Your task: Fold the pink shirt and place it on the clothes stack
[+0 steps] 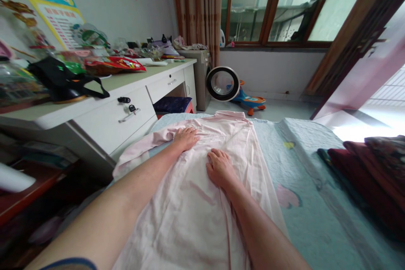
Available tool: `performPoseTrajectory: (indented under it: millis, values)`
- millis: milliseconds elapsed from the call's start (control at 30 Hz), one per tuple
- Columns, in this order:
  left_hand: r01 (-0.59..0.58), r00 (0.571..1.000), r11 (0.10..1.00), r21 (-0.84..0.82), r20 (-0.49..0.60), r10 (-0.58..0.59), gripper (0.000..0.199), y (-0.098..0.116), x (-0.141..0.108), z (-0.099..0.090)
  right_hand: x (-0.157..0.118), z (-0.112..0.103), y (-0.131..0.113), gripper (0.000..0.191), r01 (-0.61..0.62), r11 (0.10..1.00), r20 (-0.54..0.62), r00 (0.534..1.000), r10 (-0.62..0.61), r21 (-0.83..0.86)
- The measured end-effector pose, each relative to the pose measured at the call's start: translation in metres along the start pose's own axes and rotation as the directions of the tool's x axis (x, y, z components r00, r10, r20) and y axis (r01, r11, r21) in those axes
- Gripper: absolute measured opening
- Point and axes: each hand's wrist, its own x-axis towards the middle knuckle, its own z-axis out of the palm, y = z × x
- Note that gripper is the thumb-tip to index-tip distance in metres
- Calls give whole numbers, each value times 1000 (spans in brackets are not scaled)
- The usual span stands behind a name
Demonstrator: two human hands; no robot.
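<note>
A pale pink garment (190,202) lies spread over a light blue-green bed cover (303,168), with wrinkles running along it. Its collar end points away from me, and one sleeve stretches out to the left. My left hand (186,138) rests flat on the upper left part of the garment, fingers extended. Closer to the middle, my right hand (220,166) lies on the cloth with its fingers slightly bent and apart. Neither hand has anything in its grip.
Folded dark red clothes (363,173) are stacked at the right. A cluttered white desk (126,114) runs along the left. Beyond the bed stand a washing machine (201,80) with its round door open and a blue and orange ride-on toy (249,99).
</note>
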Motion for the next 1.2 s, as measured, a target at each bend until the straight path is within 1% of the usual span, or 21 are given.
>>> performPoseTrajectory:
  millis: [100,200,267,333,400,467,533,633,767,933,1000,1067,1133,1200]
  values:
    - [36,999,999,18,7,-36,48,-11,-13,-3,0,0,0,33,9,1000,-10,1000,-9,14]
    - [59,998,997,56,-25,-58,50,-21,-36,-8,-1,-1,0,33,22,1000,-60,998,-21,22]
    - [62,997,995,81,-57,-57,50,-24,-55,-13,-1,-5,-1,35,-16,1000,-104,994,15,-4]
    - [57,997,994,90,-58,-52,49,-24,-75,-18,-2,-9,-3,34,-89,995,-130,988,82,-52]
    - [43,998,995,90,-38,-40,47,-23,-95,-25,-3,-11,-4,30,-144,984,-116,984,132,-101]
    - [36,999,995,91,-26,-34,45,-24,-115,-31,-4,-12,-3,28,-154,979,-75,987,145,-133]
    - [64,998,993,97,-20,-62,44,-27,-134,-38,-4,-11,-2,29,-144,979,-43,989,140,-143]
    - [137,991,984,117,-10,-136,44,-34,-159,-44,-4,-9,-1,29,-148,978,-41,989,144,-149]
    - [188,981,976,113,13,-191,43,-39,-182,-48,-3,-9,-3,29,-174,968,-52,985,167,-179]
    - [240,968,969,53,64,-243,43,-36,-198,-47,-5,-10,-7,29,-183,962,-51,983,176,-202]
    - [296,953,954,44,46,-298,45,-35,-202,-46,-5,-10,-9,30,-193,958,-43,981,188,-213]
    - [377,926,926,30,6,-378,49,-36,-206,-46,-5,-10,-11,31,-194,953,-33,981,192,-231]
    - [474,880,880,-6,-13,-474,53,-40,-210,-47,-5,-10,-13,33,-186,946,-13,982,189,-265]
    - [566,824,822,-65,5,-567,56,-45,-212,-49,-5,-10,-15,35,-175,937,13,982,187,-302]
